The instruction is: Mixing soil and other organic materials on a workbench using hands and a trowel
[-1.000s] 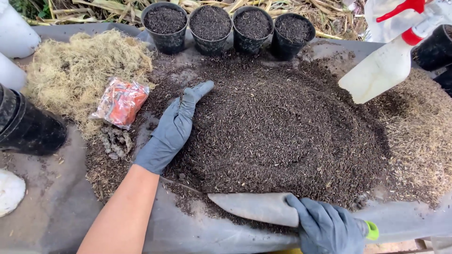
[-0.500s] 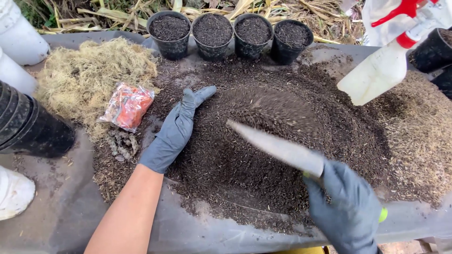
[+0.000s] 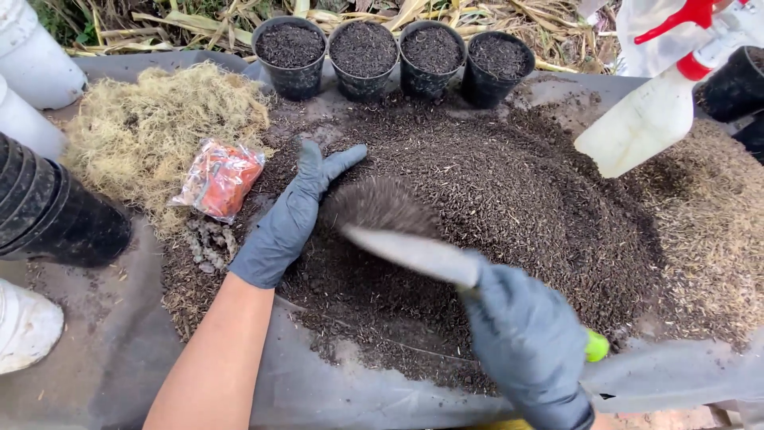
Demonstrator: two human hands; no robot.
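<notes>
A wide heap of dark soil (image 3: 509, 207) covers the middle of a grey sheet (image 3: 103, 350). My left hand (image 3: 290, 219), in a grey glove, lies flat and open on the heap's left side. My right hand (image 3: 525, 338), also gloved, grips a trowel (image 3: 414, 255) with a grey blade and a green handle end. The blade is lifted over the heap and points left, toward my left hand. Soil is spilling off it in a blur just right of my left thumb.
Several small black pots (image 3: 362, 48) filled with soil line the far edge. Dry moss (image 3: 155, 131) and an orange packet (image 3: 221, 179) lie at left. A stack of black pots (image 3: 52, 211) lies at far left. A white spray bottle (image 3: 652, 119) hangs at upper right.
My right hand lifted the trowel from the heap's near edge and swung it up and left over the heap. Soil now spills from the blade. My left hand stayed on the soil.
</notes>
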